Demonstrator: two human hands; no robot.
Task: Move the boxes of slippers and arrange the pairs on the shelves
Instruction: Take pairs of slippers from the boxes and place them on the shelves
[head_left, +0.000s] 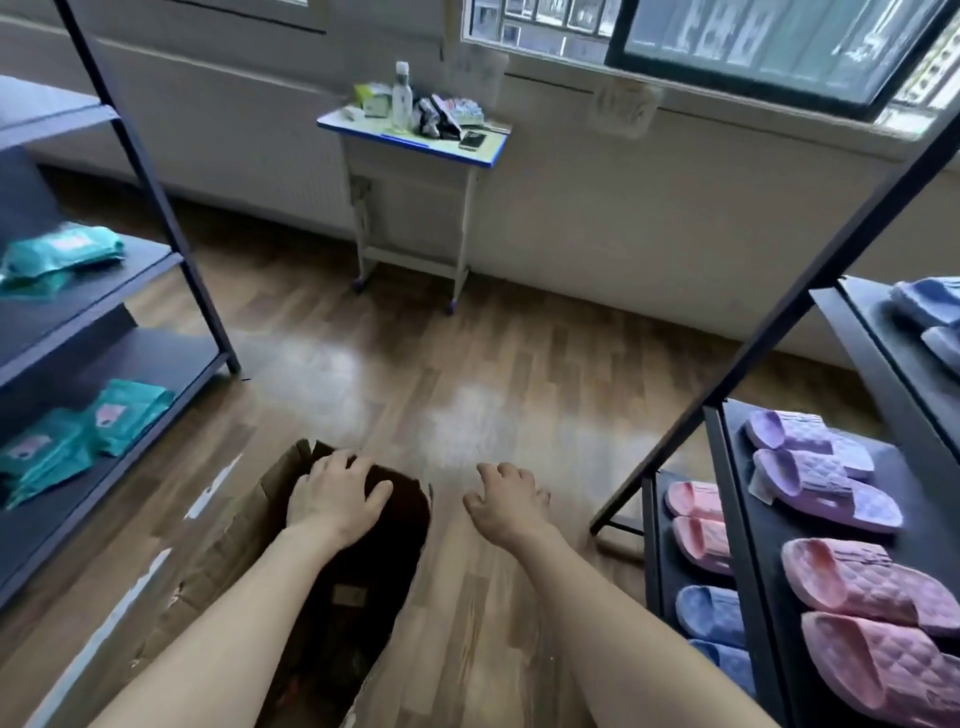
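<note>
There is one cardboard box (223, 525) on the wooden floor in front of me, to my left, with its top open and the inside dark. On the rack (740, 519) to my right I count five pairs of slippers. One blue pair (930, 312) is on the upper shelf. One purple pair (815, 467) and one pink pair (872, 613) are on the shelf below it. One more pink pair (696, 525) and one more blue pair (711, 618) are on the lowest shelf. The rack (104, 291) to my left holds teal packets (62, 249) on two shelves, too bunched to count. One small desk (410, 143) stands by the wall with one bottle (401, 93) and one phone (472, 139) among its clutter.

Both my arms reach forward and down. My left hand (337, 496) is palm down over the far end of the box's opening with its fingers spread, and I cannot tell whether it touches the rim. My right hand (506, 504) hangs over bare floor just right of the box, fingers loosely bent and apart, holding nothing.
</note>
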